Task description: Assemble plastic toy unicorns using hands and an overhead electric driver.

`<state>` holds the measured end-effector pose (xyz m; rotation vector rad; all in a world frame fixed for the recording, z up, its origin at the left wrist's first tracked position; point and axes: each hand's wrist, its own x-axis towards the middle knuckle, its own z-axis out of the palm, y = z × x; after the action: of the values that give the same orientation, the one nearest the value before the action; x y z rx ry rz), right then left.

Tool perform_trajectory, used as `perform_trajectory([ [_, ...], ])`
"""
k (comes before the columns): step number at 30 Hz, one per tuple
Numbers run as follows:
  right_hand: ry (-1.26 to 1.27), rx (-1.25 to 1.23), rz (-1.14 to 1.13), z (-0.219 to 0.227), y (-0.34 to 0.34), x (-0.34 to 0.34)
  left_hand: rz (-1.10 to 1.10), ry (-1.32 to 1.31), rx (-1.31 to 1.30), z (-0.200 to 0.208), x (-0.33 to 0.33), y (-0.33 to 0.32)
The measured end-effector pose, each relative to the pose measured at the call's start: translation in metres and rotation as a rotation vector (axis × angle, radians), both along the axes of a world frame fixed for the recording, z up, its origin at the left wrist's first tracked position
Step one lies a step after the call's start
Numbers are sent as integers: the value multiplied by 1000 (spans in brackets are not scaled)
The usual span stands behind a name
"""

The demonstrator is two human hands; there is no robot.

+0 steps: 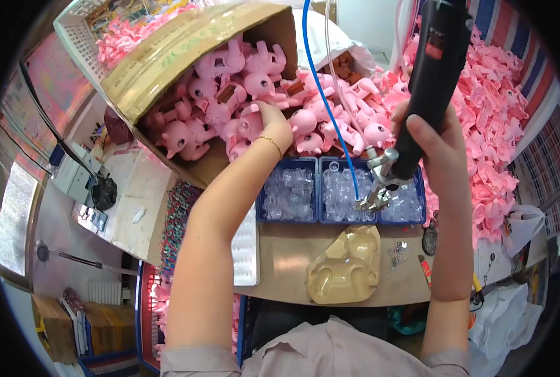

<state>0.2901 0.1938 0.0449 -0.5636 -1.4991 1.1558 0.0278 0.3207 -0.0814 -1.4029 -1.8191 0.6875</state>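
Note:
My left hand (272, 124) reaches into a tipped cardboard box (186, 53) heaped with pink toy animals (220, 63). Its fingers curl over one pink toy animal (250, 125), and their tips are partly hidden among the pile. My right hand (434, 135) is wrapped round the black handle of a power tool (432, 69) with a metal head. That head hangs over blue bins (319, 217) of clear plastic parts (343, 191). On the table before me lies a tan, glossy fixture (346, 267) with an animal-shaped hollow.
More pink parts (487, 125) are piled high on the right. A blue hose (321, 88) runs down before the bins. Small metal bits (397, 253) and a red cutter (425, 270) lie near the table's right end. A white ribbed tray (247, 251) lies beside my left forearm.

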Motion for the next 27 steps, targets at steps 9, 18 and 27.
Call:
perform_trajectory([
  [9,-63,-3,-73,7,-13,14,-395,-723,209,67,-72,-64],
  [18,-175,6,-128,18,-18,13,-721,-2344,1088,23,-35,-220],
  [27,-50,26,-285,26,-33,6,338,-3364,181,-49,123,-329],
])
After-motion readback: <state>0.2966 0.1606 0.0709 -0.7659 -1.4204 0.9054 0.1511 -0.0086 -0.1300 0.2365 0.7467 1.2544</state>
